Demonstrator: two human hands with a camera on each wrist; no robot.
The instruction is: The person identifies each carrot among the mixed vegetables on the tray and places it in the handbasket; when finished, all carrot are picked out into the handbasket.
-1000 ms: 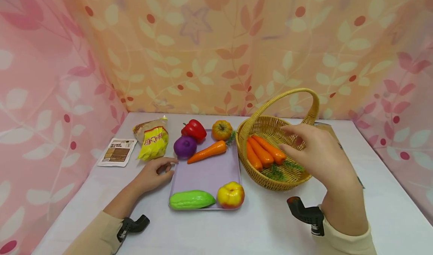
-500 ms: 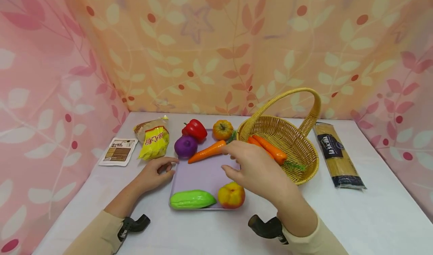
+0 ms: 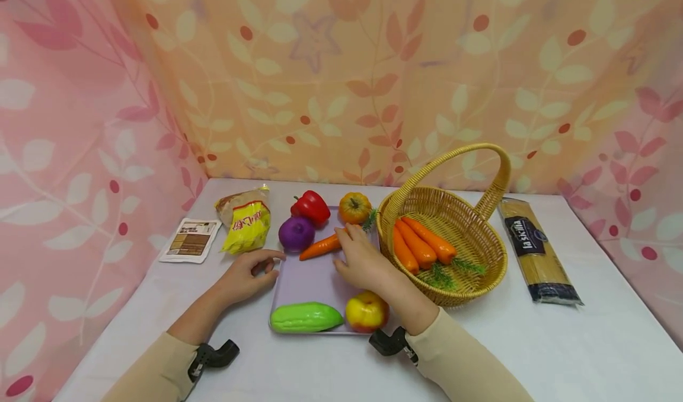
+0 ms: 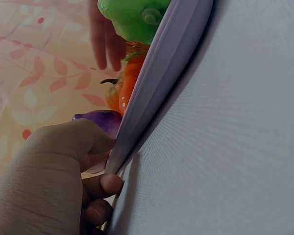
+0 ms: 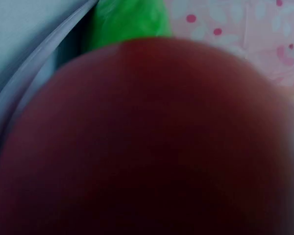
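Observation:
My right hand (image 3: 363,264) hovers over the lilac tray (image 3: 306,280), its fingertips above an orange carrot (image 3: 320,247) and partly covering it. In the left wrist view the right hand's fingers (image 4: 107,46) hang straight down near the carrot (image 4: 131,81). At the tray's left edge my left hand (image 3: 246,277) pinches the rim with curled fingers. Also on the tray are a purple onion (image 3: 296,234), a red bell pepper (image 3: 312,208), a small pumpkin (image 3: 354,207), a pale green ridged gourd (image 3: 306,318) and a yellow-red peach (image 3: 367,312). A blurred dark red round surface (image 5: 147,142) fills the right wrist view.
Right of the tray stands a wicker basket (image 3: 493,270) with a tall handle, holding several carrots (image 3: 418,245). A pasta packet (image 3: 539,254) lies beyond it. At the back left are a yellow bag (image 3: 248,224) and a flat white-brown pouch (image 3: 190,241).
My right hand has moved left from over the basket to the carrot on the tray, uncovering the pasta packet. My left hand stays at the tray's edge.

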